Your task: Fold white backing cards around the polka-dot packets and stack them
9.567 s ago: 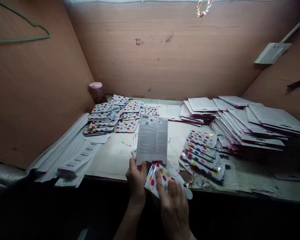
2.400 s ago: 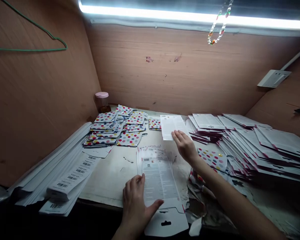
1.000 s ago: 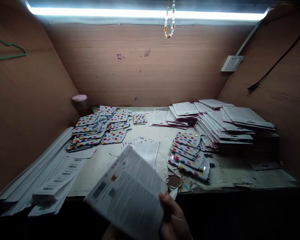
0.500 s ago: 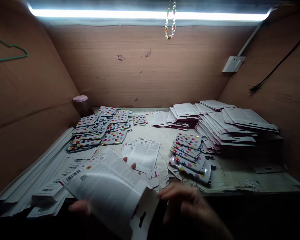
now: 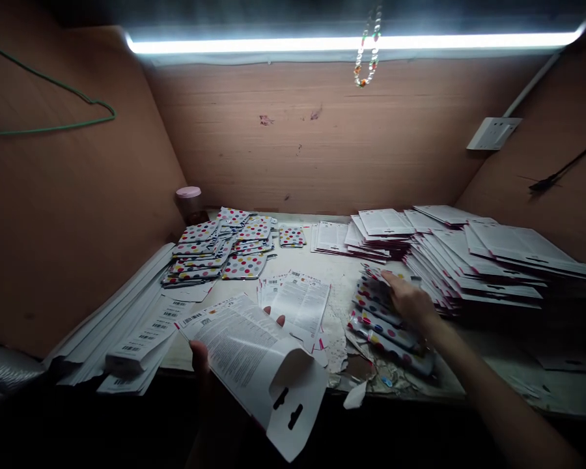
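My left hand (image 5: 201, 358) grips a white printed cardboard sleeve (image 5: 244, 352), thumb on its left edge and fingertips showing past the far edge. The sleeve tilts over the table's front edge; its near end gapes, with slotted hanging flaps. On the right, my right hand (image 5: 413, 301) is at the far end of an overlapping row of polka-dot pouches (image 5: 390, 332). Its fingers are closed on the topmost pouch (image 5: 374, 286), which they partly hide. Beyond the held sleeve, more printed sleeves (image 5: 300, 299) lie flat on the table.
Polka-dot pouches (image 5: 247, 266) are stacked at the back left, beside a lidded cup (image 5: 189, 202). Barcode label strips (image 5: 146, 335) lie front left. Tall piles of white sleeves (image 5: 512, 244) fill the right back. Torn paper (image 5: 355, 395) sits at the worn front edge (image 5: 400, 384).
My right hand has left the sleeve's near end and moved right and away to the pouch row. The sleeve's mouth now gapes wider, still in my left hand. The view has shifted left.
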The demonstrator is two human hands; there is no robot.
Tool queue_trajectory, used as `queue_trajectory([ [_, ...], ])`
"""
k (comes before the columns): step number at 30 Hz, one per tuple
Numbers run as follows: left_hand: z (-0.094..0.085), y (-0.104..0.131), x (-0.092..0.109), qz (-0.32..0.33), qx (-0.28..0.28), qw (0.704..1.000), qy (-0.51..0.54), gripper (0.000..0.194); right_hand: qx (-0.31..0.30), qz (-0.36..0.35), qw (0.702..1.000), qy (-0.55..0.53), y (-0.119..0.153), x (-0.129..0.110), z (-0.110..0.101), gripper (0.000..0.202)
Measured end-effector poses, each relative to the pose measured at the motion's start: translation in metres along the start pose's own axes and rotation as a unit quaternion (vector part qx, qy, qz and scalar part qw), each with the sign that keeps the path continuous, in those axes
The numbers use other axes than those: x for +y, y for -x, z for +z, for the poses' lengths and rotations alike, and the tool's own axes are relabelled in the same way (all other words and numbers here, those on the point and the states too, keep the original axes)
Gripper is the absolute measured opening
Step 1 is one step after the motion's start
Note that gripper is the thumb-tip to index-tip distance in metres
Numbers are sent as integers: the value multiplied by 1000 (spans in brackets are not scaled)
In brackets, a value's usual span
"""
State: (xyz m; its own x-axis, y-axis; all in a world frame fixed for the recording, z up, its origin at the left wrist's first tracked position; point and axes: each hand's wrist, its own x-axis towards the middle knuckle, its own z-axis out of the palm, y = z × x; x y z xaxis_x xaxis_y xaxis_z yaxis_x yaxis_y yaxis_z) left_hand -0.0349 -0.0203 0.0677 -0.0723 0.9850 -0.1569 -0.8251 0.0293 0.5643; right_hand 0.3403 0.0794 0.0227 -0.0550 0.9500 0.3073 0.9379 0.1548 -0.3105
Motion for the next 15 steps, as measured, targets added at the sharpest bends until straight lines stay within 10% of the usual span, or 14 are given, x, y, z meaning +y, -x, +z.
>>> queue_trajectory([
  [6, -21, -14, -1, -60, -206, 972, 93, 86, 82, -305, 937, -150, 110, -124, -22, 61],
  [15, -15, 7, -12, -98, -197, 975, 37, 90, 22, -327, 945, 4, 123, -184, -7, 55],
])
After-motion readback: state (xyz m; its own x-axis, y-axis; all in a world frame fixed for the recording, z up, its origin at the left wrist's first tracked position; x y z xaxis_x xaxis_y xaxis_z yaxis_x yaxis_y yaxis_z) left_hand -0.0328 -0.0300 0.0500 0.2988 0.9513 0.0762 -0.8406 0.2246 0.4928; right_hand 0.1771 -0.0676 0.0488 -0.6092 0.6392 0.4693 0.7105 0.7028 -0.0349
